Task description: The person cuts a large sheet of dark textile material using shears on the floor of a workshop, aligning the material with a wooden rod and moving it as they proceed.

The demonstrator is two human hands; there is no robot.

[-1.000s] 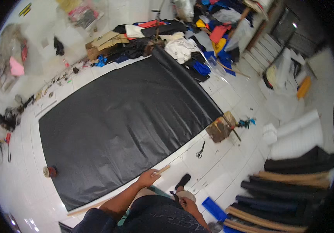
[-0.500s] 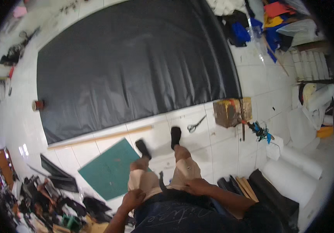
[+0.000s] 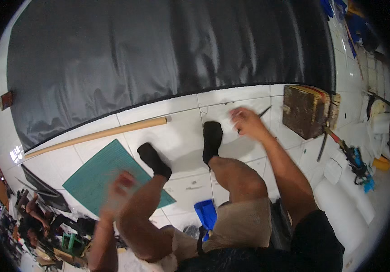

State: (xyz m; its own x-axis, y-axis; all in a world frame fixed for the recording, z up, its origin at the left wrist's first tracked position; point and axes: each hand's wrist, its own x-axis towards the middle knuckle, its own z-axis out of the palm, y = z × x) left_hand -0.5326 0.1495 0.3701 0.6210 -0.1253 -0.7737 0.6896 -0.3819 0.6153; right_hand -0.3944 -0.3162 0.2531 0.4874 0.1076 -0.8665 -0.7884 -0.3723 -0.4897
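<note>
My right hand (image 3: 248,123) is lowered over the scissors (image 3: 265,110) on the white tiles, right of my right foot. Its fingers look parted; it covers most of the scissors, leaving a dark tip in sight. Whether it touches them I cannot tell. Blurred by motion, my left hand (image 3: 121,186) hangs above the green cutting mat (image 3: 97,170) beside my left knee, its fingers too smeared to read. A large black sheet (image 3: 149,54), glossy and wrinkled, is spread across the floor ahead of my feet.
A long tan pole (image 3: 100,135) lies along the sheet's near edge. At the right stands a worn brown block (image 3: 304,111), with white rolls (image 3: 340,204) nearer me. A small can (image 3: 5,100) rests at the sheet's left edge. A person (image 3: 34,213) is at the lower left.
I have bent lower, knees flexed, and the floor appears closer. My right hand has left my thigh and reached out to the scissors. My left hand has left my other thigh, moving over the mat.
</note>
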